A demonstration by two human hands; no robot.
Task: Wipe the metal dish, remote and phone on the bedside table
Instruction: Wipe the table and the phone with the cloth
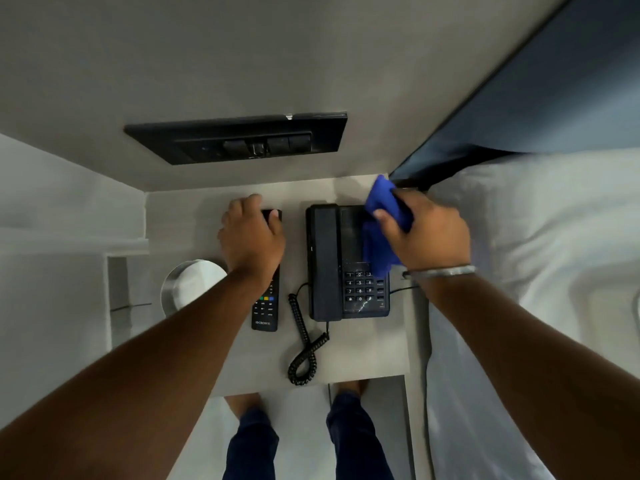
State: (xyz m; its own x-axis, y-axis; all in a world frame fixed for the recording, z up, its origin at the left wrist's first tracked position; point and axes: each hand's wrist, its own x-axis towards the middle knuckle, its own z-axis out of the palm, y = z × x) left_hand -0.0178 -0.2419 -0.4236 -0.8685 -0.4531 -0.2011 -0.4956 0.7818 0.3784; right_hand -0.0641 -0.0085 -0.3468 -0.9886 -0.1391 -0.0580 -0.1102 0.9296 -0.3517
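Blue cloth (388,216) is bunched in the right hand (426,230), rubbing the phone (346,265) near the table's (367,355) far right corner. Left hand (251,233) lies on the remote (266,306) (long way front to back); grip unclear. Metal dish (187,289) waits at the left edge.

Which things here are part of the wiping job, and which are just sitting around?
Part of the job: metal dish, remote, phone, blue cloth in the right hand, left hand on the remote.
Just there: switch panel, pillow.
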